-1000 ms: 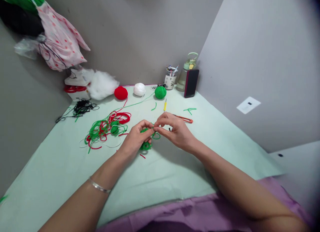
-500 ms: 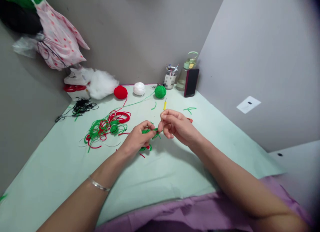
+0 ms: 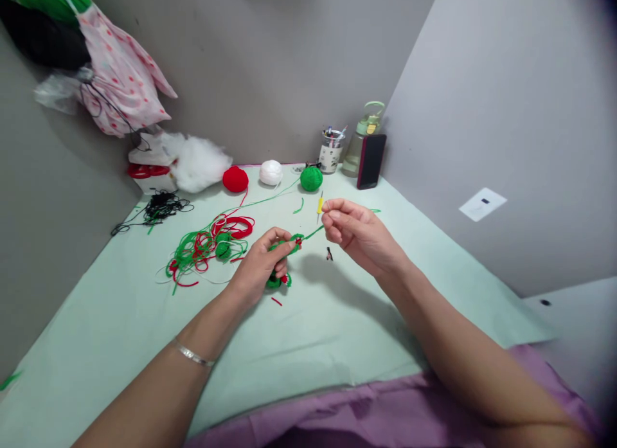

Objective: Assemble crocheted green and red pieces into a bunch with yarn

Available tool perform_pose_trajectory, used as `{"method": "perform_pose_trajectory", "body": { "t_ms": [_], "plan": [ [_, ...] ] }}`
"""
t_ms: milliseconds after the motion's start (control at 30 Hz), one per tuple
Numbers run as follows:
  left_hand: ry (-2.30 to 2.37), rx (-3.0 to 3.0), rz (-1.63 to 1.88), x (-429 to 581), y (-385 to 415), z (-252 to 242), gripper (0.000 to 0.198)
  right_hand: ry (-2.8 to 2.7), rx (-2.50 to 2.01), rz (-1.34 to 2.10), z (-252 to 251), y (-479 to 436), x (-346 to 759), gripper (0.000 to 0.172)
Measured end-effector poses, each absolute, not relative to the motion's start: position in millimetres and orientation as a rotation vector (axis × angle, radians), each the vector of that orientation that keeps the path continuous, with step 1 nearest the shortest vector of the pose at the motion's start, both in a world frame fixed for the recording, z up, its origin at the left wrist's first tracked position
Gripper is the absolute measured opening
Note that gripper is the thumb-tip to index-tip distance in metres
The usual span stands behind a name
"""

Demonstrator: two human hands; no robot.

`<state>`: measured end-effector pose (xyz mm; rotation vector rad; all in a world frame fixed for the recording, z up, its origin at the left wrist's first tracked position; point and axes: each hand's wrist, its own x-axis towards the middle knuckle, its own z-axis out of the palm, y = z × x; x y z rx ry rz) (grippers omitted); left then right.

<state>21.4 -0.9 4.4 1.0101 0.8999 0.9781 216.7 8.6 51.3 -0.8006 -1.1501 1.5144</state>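
My left hand [image 3: 264, 258] is closed around a small green and red crochet piece [image 3: 295, 243], with the thumb pressed on its edge. A length of green yarn [image 3: 314, 232] runs taut from that piece up to my right hand [image 3: 354, 229], whose thumb and fingertips pinch its end. Whether a needle is in that pinch is too small to tell. Just beyond my right fingertips lies a yellow-handled crochet hook [image 3: 320, 206]. Another green and red crocheted part [image 3: 279, 281] shows below my left hand, partly hidden. A small dark object [image 3: 329, 254] lies on the table between the hands.
Tangled red, green and white yarn [image 3: 200, 249] spreads on the left, near black yarn [image 3: 166, 206]. Along the back stand red [image 3: 236, 179], white [image 3: 270, 172] and green [image 3: 311, 178] yarn balls, white stuffing [image 3: 200, 164], a pen cup [image 3: 330, 157], a bottle [image 3: 354, 153] and a phone [image 3: 371, 161].
My right hand has moved right and slightly up, away from my left hand, drawing the green yarn straight. The crochet piece has tilted up a little, and the small dark object has come into view.
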Motion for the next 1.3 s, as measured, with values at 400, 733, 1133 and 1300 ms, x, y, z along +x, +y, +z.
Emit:
{"method": "perform_pose_trajectory", "body": {
  "t_ms": [400, 733, 1133, 1300],
  "plan": [
    [0.785, 0.861, 1.047, 16, -2, 16, 0.024, -1.235, -0.808, 1.409, 44, 8, 215, 0.016],
    [0.832, 0.897, 1.018, 20, -3, 19, 0.028, -1.103, -0.815, 1.402, 46, 11, 218, 0.018],
    [0.798, 0.841, 1.096, 16, 1, 15, 0.029, -1.789, -1.046, 0.757, 42, -1, 207, 0.012],
    [0.779, 0.83, 1.108, 16, 1, 17, 0.029, -1.947, -1.095, 0.653, 39, -2, 206, 0.012]
  ]
}}
